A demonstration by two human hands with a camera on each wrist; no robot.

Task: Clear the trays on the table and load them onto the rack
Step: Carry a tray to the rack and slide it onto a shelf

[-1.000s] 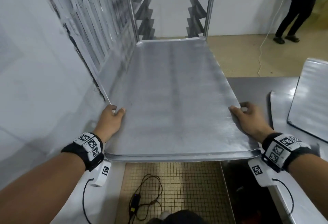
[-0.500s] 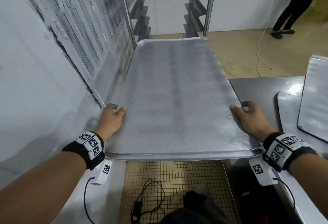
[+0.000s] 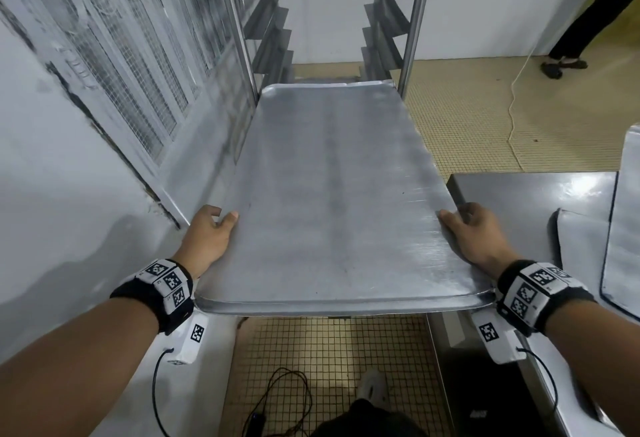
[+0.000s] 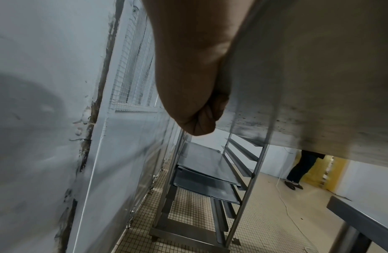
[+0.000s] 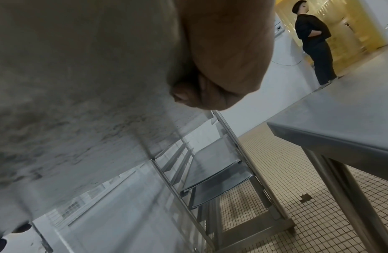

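1 metal tray (image 3: 332,201): level, far edge at rack (image 3: 414,21) uprights. Left hand (image 3: 209,234) and right hand (image 3: 472,234) clenched on its side rims. Desk (image 3: 526,194) right of tray.

Right hand (image 5: 227,56) at top, fingers (image 5: 188,95) curled under tray (image 5: 69,77); stained tray underside fills left of view. Rack (image 5: 232,171) beyond, two trays (image 5: 212,172) on lower rails, one above other. Table (image 5: 345,119) at right, steel legs on tiled floor (image 5: 286,188). Person (image 5: 314,39) in black stands far right, back turned.
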